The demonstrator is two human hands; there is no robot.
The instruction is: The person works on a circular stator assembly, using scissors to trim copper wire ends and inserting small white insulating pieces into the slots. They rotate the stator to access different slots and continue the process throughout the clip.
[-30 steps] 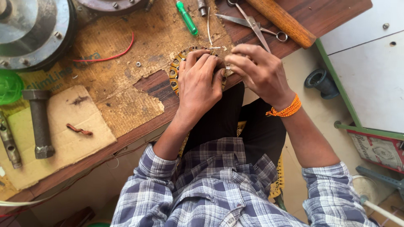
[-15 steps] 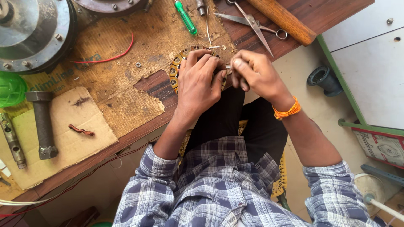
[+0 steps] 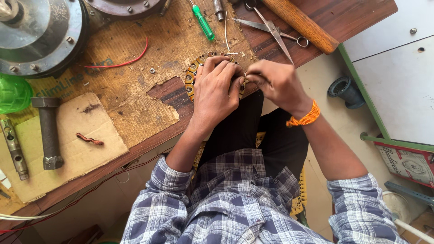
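Note:
A round motor stator [image 3: 193, 72] with copper-coloured windings lies on torn cardboard at the edge of the wooden workbench [image 3: 167, 90]. My left hand [image 3: 216, 90] lies flat over it and covers most of it. My right hand [image 3: 275, 81], with an orange thread band at the wrist, pinches something small at the stator's right rim, fingertips against my left thumb. What it pinches is hidden.
Scissors [image 3: 271, 28], a wooden handle [image 3: 300, 23] and a green screwdriver [image 3: 202, 21] lie behind the hands. A large metal motor housing [image 3: 36, 31], a green plastic cap [image 3: 12, 92], a steel bolt [image 3: 47, 131] and a red wire [image 3: 122, 61] sit to the left. A white cabinet [image 3: 398, 68] stands to the right.
My right hand has drawn closer to my left hand, its fingers now pinched at the stator's rim. My left hand stays on the stator.

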